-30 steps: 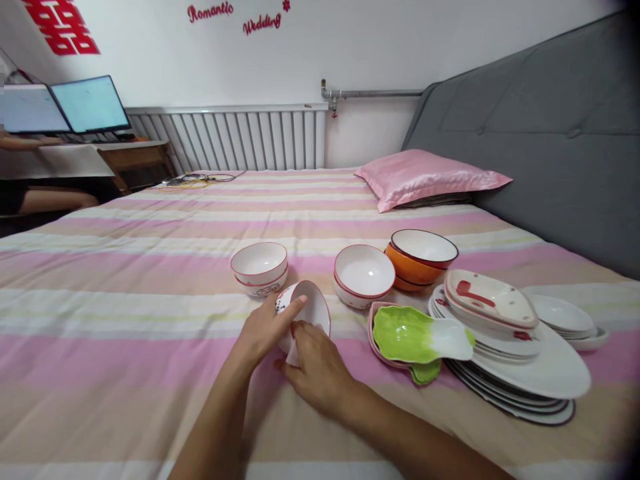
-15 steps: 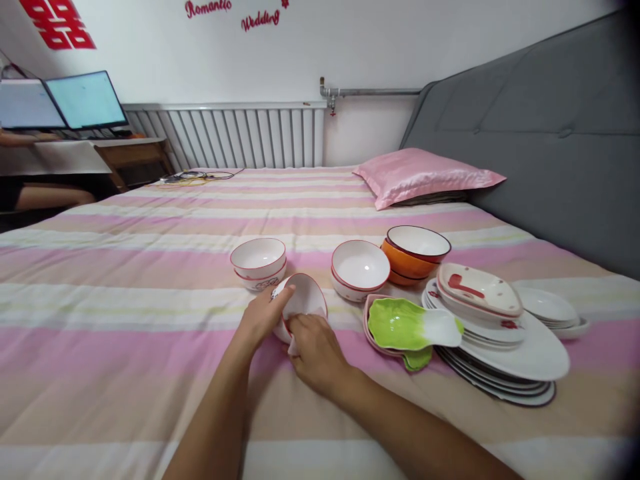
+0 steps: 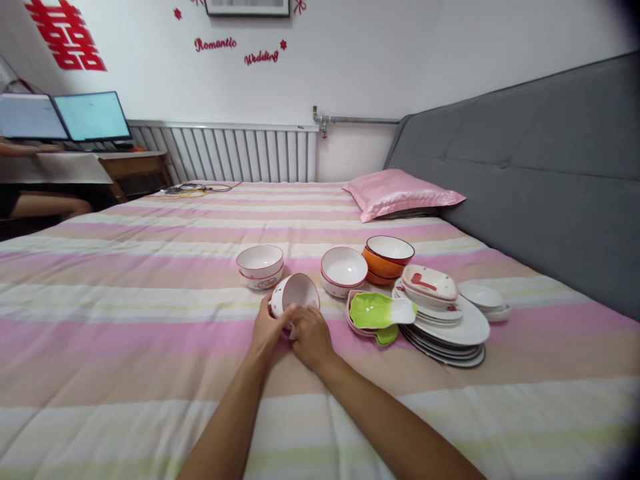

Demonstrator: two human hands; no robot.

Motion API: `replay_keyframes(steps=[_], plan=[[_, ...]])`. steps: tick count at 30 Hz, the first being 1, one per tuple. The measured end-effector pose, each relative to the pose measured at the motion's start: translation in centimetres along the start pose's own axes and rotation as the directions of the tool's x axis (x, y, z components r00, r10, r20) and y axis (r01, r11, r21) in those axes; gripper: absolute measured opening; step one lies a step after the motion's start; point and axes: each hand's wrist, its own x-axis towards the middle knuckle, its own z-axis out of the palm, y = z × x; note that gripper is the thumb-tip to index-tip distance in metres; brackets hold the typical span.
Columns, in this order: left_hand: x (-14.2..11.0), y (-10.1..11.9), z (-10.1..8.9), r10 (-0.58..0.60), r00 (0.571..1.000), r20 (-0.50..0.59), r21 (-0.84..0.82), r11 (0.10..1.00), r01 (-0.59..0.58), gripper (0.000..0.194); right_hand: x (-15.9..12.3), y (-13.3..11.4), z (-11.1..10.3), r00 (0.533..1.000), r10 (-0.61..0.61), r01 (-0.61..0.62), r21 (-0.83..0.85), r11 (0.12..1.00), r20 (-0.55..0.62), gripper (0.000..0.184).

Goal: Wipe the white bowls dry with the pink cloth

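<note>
A white bowl with a red rim and small printed marks is tilted on its side, its mouth facing right. My left hand grips its left side, thumb near the lower rim. At the lower rim, my right hand has its fingers bunched round a thin white cloth, mostly hidden and possibly a tissue. Just behind stand two stacked red-rimmed bowls. Another pair of red-rimmed bowls is to the right of the held one.
Right of my hands are a green cabbage-shaped dish, orange bowls, stacked plates, an oval patterned dish and small white dishes. A pink pillow lies farther back on the striped bed. Someone sits at a desk on the left.
The bowl has turned so more of its printed outside shows, and my right hand has moved from inside it to its lower rim. The head view has tilted up.
</note>
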Motion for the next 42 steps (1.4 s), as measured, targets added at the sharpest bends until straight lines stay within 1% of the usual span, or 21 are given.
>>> replay_keyframes(steps=[2, 4, 6, 9, 12, 14, 16, 20, 23, 28, 34, 42], plan=[[-0.8, -0.7, 0.2, 0.05, 0.999, -0.013, 0.049, 0.998, -0.049, 0.075, -0.2, -0.1, 0.2, 1.0, -0.012, 0.012, -0.009, 1.0, -0.004, 0.049], [-1.6, -0.7, 0.2, 0.076, 0.997, -0.024, 0.084, 0.994, -0.074, 0.068, -0.5, -0.4, 0.2, 1.0, -0.026, 0.026, -0.021, 0.999, -0.013, 0.05], [-2.8, -0.3, 0.0, 0.099, 0.994, -0.042, 0.091, 0.991, -0.095, 0.065, -1.2, -0.9, 0.0, 0.998, -0.06, 0.06, -0.033, 0.998, -0.013, 0.051], [-5.5, 0.5, -0.7, 0.127, 0.989, -0.079, 0.091, 0.989, -0.12, 0.065, -3.0, -2.1, -0.7, 0.992, -0.125, 0.124, -0.047, 0.991, -0.005, 0.053], [-8.8, 0.9, -1.8, 0.108, 0.989, -0.1, 0.135, 0.986, -0.094, 0.068, -5.5, -3.8, -1.6, 0.987, -0.162, 0.161, -0.059, 0.985, -0.001, 0.052], [-10.8, 1.1, -2.4, 0.094, 0.991, -0.099, 0.165, 0.983, -0.077, 0.069, -7.2, -4.9, -2.1, 0.987, -0.157, 0.156, -0.069, 0.985, -0.013, 0.049], [-12.5, 1.2, -2.9, 0.104, 0.992, -0.079, 0.17, 0.981, -0.089, 0.068, -8.7, -5.9, -2.4, 0.991, -0.132, 0.129, -0.078, 0.989, -0.039, 0.045], [-14.6, 1.4, -3.4, 0.131, 0.991, -0.011, 0.15, 0.98, -0.128, 0.067, -10.9, -7.5, -2.7, 0.994, -0.057, 0.05, -0.082, 0.995, -0.095, 0.036], [-15.3, 1.3, -3.6, 0.134, 0.991, 0.007, 0.149, 0.98, -0.134, 0.068, -11.6, -8.2, -2.8, 0.993, -0.015, 0.005, -0.08, 0.997, -0.12, 0.033], [-15.2, 1.2, -3.7, 0.135, 0.991, 0.017, 0.144, 0.98, -0.136, 0.068, -11.7, -8.7, -3.0, 0.991, 0.003, -0.016, -0.099, 0.995, -0.135, 0.032], [-14.7, 1.0, -3.7, 0.153, 0.988, 0.009, 0.139, 0.978, -0.153, 0.065, -11.5, -8.5, -2.6, 0.987, -0.006, -0.013, -0.125, 0.992, -0.158, 0.033], [-14.4, 0.8, -3.6, 0.149, 0.989, 0.014, 0.133, 0.98, -0.149, 0.064, -11.4, -8.0, -2.4, 0.989, -0.02, 0.0, -0.14, 0.99, -0.144, 0.036]])
